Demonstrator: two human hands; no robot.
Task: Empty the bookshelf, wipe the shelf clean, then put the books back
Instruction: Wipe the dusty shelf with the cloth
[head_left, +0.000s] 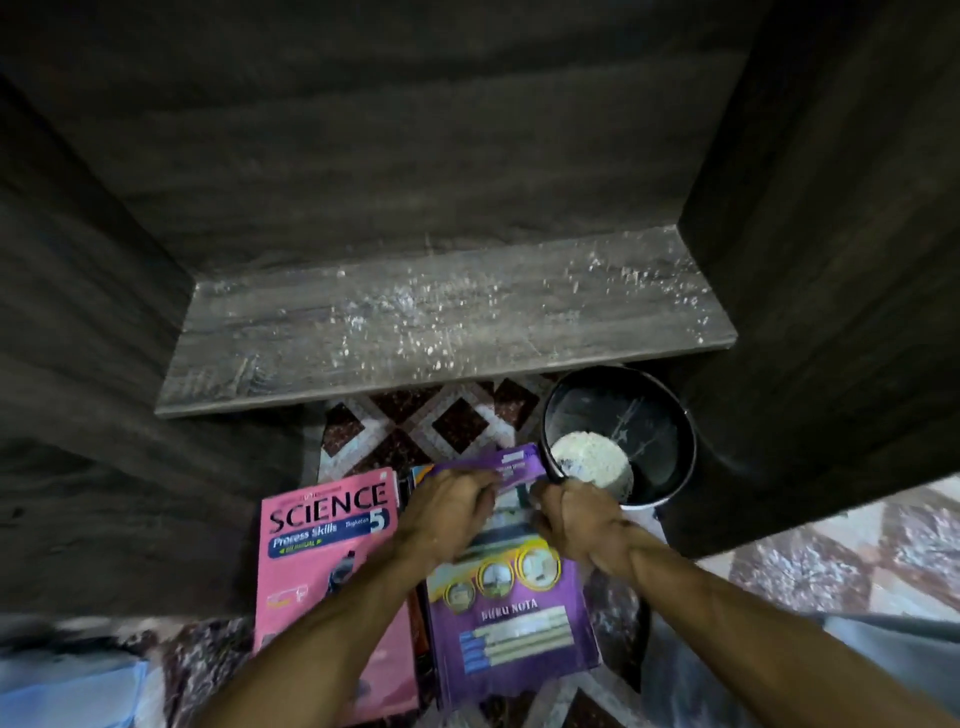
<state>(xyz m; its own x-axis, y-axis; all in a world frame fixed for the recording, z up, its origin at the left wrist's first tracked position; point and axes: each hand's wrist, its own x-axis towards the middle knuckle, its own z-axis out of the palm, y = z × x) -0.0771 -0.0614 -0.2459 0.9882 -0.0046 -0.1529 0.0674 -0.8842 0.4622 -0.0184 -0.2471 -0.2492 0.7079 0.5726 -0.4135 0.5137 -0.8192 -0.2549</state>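
Observation:
The dark wooden shelf board (447, 322) holds no books and is dusted with white specks. On the patterned floor below lie a pink Science book (322, 545) and, to its right, a purple notebook (514, 623) on a small stack. My left hand (447, 509) and my right hand (571, 514) both grip the far end of the purple notebook's cover, which is bent upward between them. My forearms cross over both books.
A black bucket (660, 415) with a pale cloth (592, 460) inside stands on the floor under the shelf's right end, right beside my right hand. Dark shelf walls close in left and right. Blue fabric lies at the bottom left.

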